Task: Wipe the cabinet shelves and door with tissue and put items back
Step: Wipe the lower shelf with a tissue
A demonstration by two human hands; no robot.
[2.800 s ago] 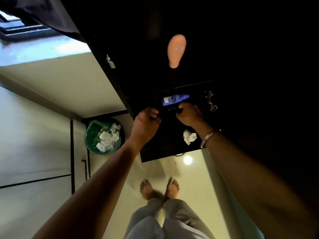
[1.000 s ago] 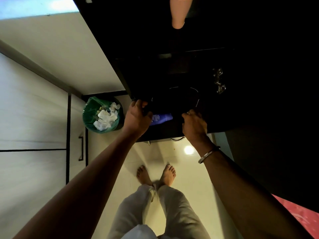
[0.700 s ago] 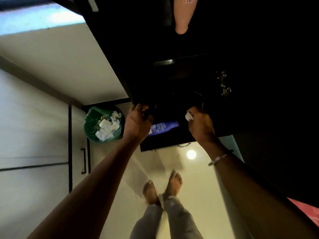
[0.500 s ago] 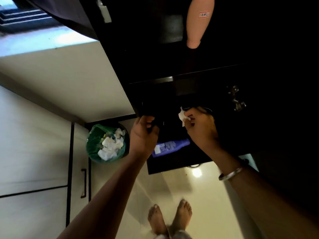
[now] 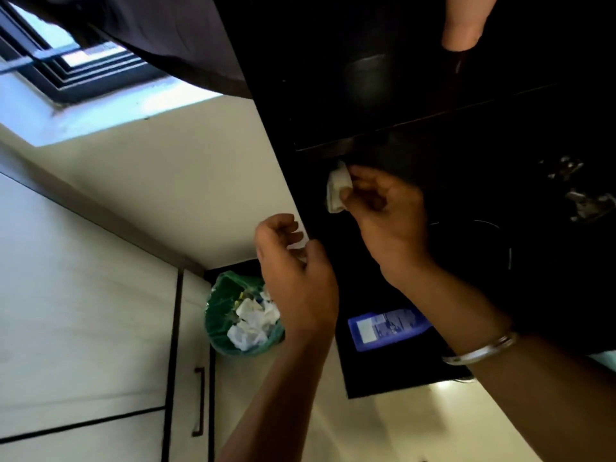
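Right hand pinched the tissue against the cabinet just under the shelf edge. Left hand had let go of the cabinet side since a moment earlier, fingers loosely curled, empty. Blue bottle lay lower inside; green bin sat on pale floor beside the cabinet.

Both arms reach up, the right hand pinching a tissue while the left hand hangs loosely curled, holding nothing.
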